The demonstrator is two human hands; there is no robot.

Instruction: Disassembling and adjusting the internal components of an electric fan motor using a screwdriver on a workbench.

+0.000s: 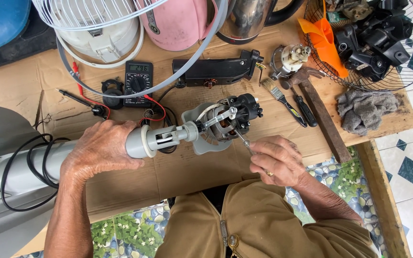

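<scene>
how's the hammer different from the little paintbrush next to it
The hammer is much longer than the paintbrush and reaches down to the edge of the cardboard sheet. The hammer has a brown wooden handle and a rusty metal head; the paintbrush has a dark handle and pale bristles. The hammer lies right of the black-handled screwdriver, the paintbrush left of it. Both lie flat, slanting the same way, and neither hand touches them.

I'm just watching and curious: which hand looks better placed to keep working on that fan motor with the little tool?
The right hand, probably. It already holds the thin screwdriver with its tip at the fan motor. The left hand is wrapped around the grey fan neck, steadying it, so it isn't free.
</scene>
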